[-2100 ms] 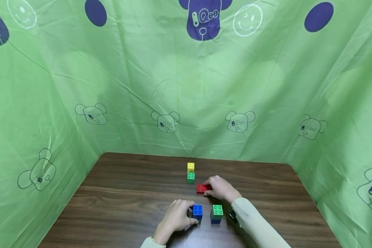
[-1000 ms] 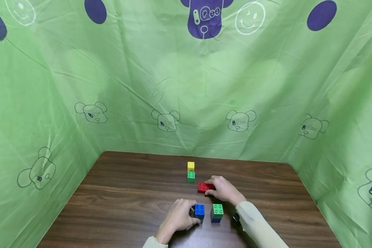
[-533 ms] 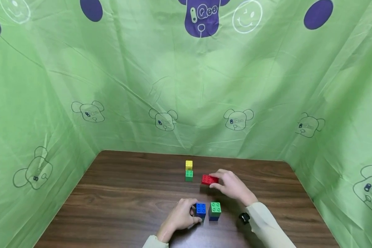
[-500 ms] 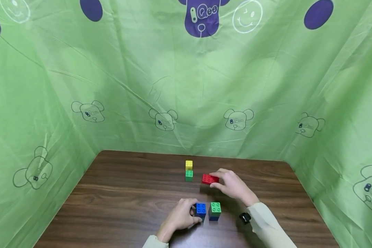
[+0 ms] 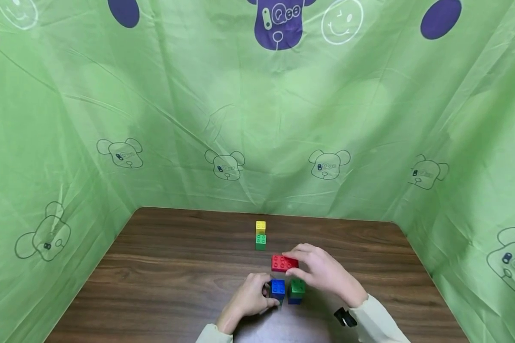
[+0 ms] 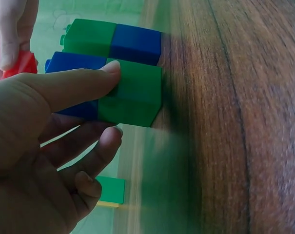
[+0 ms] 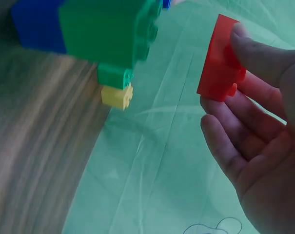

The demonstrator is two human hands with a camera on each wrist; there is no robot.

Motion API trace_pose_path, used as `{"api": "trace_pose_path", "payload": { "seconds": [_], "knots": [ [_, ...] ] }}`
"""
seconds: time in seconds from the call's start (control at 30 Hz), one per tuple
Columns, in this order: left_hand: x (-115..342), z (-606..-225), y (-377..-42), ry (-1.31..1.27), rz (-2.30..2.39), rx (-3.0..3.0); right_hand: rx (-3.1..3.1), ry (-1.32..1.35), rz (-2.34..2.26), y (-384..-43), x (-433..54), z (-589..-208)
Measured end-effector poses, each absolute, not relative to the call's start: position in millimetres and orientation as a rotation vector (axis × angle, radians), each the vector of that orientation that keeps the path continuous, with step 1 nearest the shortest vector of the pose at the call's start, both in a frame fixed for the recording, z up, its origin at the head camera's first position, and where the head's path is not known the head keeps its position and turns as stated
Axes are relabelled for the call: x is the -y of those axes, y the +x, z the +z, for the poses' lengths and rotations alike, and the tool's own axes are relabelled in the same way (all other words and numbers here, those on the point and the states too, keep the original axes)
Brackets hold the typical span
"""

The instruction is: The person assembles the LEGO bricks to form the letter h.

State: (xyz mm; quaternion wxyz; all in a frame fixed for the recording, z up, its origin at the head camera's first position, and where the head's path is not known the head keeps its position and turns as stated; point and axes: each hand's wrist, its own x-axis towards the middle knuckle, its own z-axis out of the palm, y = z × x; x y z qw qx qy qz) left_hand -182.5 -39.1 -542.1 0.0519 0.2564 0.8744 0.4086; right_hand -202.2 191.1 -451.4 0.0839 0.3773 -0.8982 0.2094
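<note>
My left hand (image 5: 250, 296) grips an upright two-brick stack. Its upper brick is blue (image 5: 277, 287), its lower one green (image 6: 132, 95), where the thumb presses. Close on the right stands a second stack, with a green brick (image 5: 297, 288) over a blue brick (image 5: 294, 301). Between thumb and fingers, my right hand (image 5: 326, 271) pinches a long red brick (image 5: 282, 263), studs up. That brick is in the air, just behind and above the two stacks. In the right wrist view the red brick (image 7: 218, 61) is apart from the stacks.
Farther back on the brown wooden table (image 5: 176, 267) sit a small green brick (image 5: 261, 242) and a yellow brick (image 5: 261, 227) behind it. A green printed cloth (image 5: 257, 190) rises around the table's back and sides. A black wrist device (image 5: 345, 317) shows by the right sleeve.
My right hand has lifted the red brick off the table, first rightward, then back left and nearer to the two stacks. The left hand's stack has slid slightly right, toward the other stack.
</note>
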Motion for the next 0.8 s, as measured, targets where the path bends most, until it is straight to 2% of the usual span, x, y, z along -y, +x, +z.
{"api": "trace_pose_path", "payload": {
  "seconds": [0.37,0.8],
  "knots": [
    [39.8,-541.9,-183.4,0.745,1.252,-2.644,2.722,1.157,0.623,-183.1,-189.6,-468.3],
    [40.2,-540.4,-181.7,0.745,1.231,-2.633,2.776,1.113,0.636,-175.7,-190.2,-476.0]
  ]
}}
